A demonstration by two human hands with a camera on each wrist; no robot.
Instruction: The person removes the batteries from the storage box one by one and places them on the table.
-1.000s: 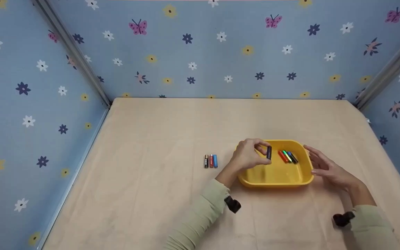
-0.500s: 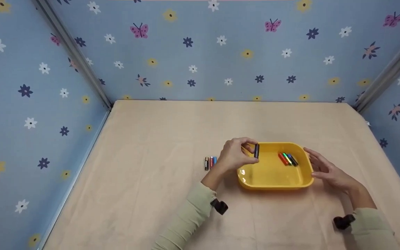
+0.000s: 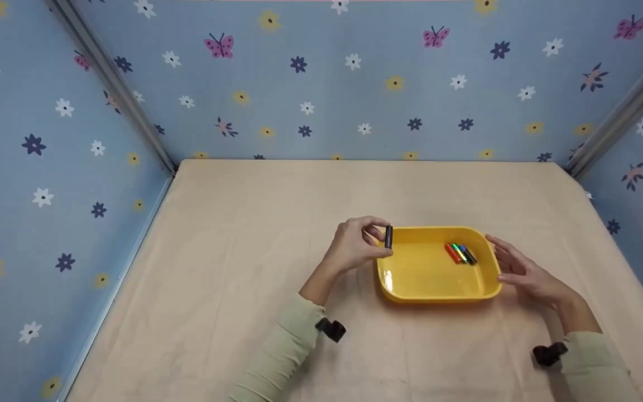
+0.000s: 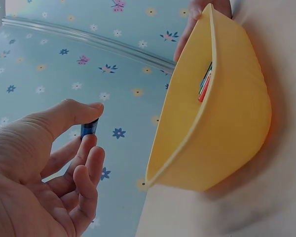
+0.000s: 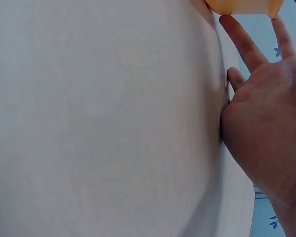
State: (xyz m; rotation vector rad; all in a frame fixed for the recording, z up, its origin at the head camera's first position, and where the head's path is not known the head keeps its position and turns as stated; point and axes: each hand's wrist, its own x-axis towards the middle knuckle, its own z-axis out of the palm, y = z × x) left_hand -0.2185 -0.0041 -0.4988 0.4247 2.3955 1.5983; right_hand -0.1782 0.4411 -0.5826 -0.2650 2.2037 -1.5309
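My left hand [image 3: 349,245] pinches a dark battery [image 3: 389,237] between thumb and fingertips, over the left rim of a yellow plastic tub [image 3: 427,286]. In the left wrist view the battery [image 4: 89,129] looks dark blue with a black end and stands apart from the tub's wall. Inside the tub, a red battery [image 3: 452,254], a green one [image 3: 460,253] and a dark blue one [image 3: 468,255] lie side by side toward the right. My right hand [image 3: 533,279] touches the tub's right side with extended fingers, also seen in the right wrist view.
A beige cloth [image 3: 215,234] covers the table. Blue flowered panels [image 3: 332,84] stand behind and at both sides, joined by grey metal posts [image 3: 115,89]. The batteries on the cloth left of the tub are hidden behind my left hand and forearm.
My left hand has moved left with the dark battery, from above the tub's interior to its left rim, covering the loose batteries on the cloth. My right hand stays in place.
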